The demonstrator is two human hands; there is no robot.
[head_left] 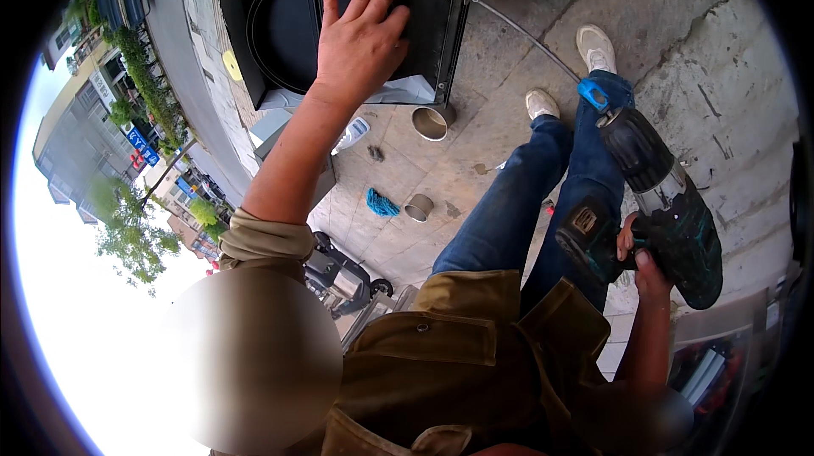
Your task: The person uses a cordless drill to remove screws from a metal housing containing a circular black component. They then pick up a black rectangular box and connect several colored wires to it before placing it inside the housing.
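Observation:
My left hand (pixel 360 41) rests on the black metal housing (pixel 445 32) with its fingers apart, lying over the rim of a dark round panel (pixel 292 28). My right hand (pixel 649 274) is wrapped round the handle of a black and teal cordless drill (pixel 649 164). From its chuck a long thin driver bit (pixel 530 38) with a blue sleeve (pixel 593 94) runs up to the housing's right edge. The bit's tip is at a small light-coloured fastener or fitting there; whether it is seated cannot be made out.
Below the housing a tin can (pixel 433 122), a smaller cup (pixel 418 208), a blue scrubbing cloth (pixel 382 202) and a white bottle (pixel 351 134) are on the paved floor (pixel 492 151). A wheeled vehicle (pixel 339 274) stands behind my left arm. Along the left runs a street.

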